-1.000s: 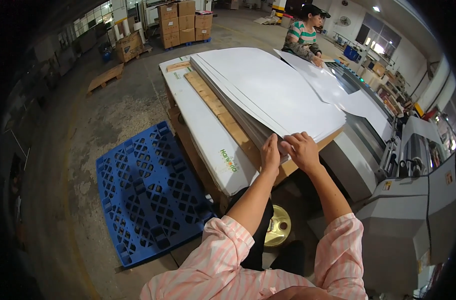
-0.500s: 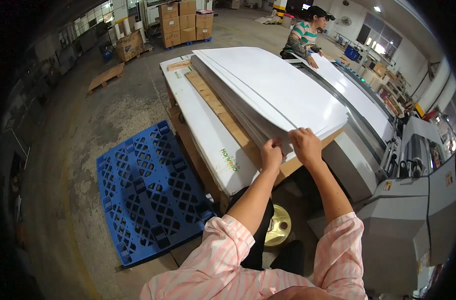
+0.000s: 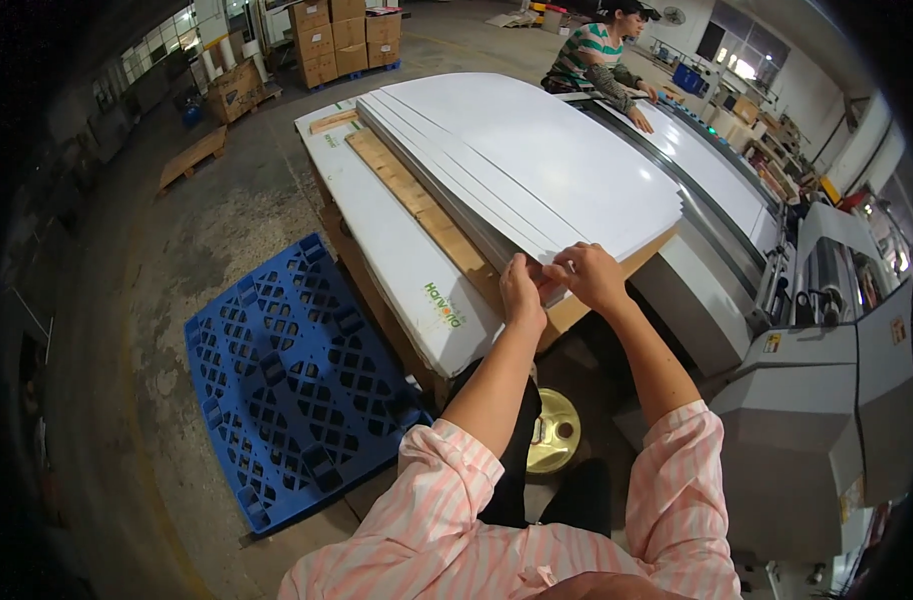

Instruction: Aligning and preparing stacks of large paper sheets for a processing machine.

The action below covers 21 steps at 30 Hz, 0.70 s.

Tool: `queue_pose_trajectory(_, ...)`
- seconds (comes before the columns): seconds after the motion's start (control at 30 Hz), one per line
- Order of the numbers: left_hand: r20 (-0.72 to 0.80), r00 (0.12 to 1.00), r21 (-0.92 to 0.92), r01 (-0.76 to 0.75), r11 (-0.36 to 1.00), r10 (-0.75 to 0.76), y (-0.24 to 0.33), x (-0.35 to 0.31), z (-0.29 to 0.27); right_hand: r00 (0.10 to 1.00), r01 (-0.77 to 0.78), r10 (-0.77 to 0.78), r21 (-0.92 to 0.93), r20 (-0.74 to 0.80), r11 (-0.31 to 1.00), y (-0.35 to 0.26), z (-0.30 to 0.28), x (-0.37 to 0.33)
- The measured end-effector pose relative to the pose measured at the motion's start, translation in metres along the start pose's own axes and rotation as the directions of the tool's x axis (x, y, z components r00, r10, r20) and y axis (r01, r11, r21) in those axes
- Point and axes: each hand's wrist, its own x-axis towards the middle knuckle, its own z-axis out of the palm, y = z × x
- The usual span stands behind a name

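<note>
A tall stack of large, glossy white sheets lies in front of me, its top sheets fanned out in steps along the left edge. At the near corner of the stack, my left hand is closed on the sheet edges, with its fingertips partly hidden. Just right of it, my right hand pinches the same corner from above, fingers bent. The two hands almost touch. A wooden plank runs along the stack's left side, on a white wrapped pack with green print.
Left of the pack, a blue plastic pallet lies on the floor. A grey machine stands at right. Across its feed table, a co-worker rests a hand on a white sheet. A yellow round-topped drum is by my legs. Cartons stand behind.
The lifted near edge of the top sheets has come down, and the sheets now lie fanned in several steps. My hands have drawn closer together at the corner. The view has shifted slightly.
</note>
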Motion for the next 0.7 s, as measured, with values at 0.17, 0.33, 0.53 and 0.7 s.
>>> queue_pose_trajectory(0.17,0.050,0.998,0.023,-0.026,0.999,0.025,-0.001,-0.008,0.006,0.993,-0.116,0.113,0.149,0.023,0.982,0.014,0.003,0.007)
queue_pose_trajectory(0.33,0.136,0.988,0.098,-0.091,0.991,0.077,-0.004,-0.006,0.005,0.982,-0.185,0.189,0.307,0.017,0.933,0.014,0.001,0.011)
queue_pose_trajectory(0.53,0.120,0.986,0.109,-0.130,0.986,0.117,-0.008,-0.003,0.002,0.892,0.236,-0.335,-0.319,-0.302,0.918,0.015,0.004,0.002)
queue_pose_trajectory(0.7,-0.056,0.978,0.372,-0.166,0.913,0.201,-0.002,-0.020,0.018,0.899,0.234,-0.288,-0.193,-0.330,0.953,0.023,0.001,-0.001)
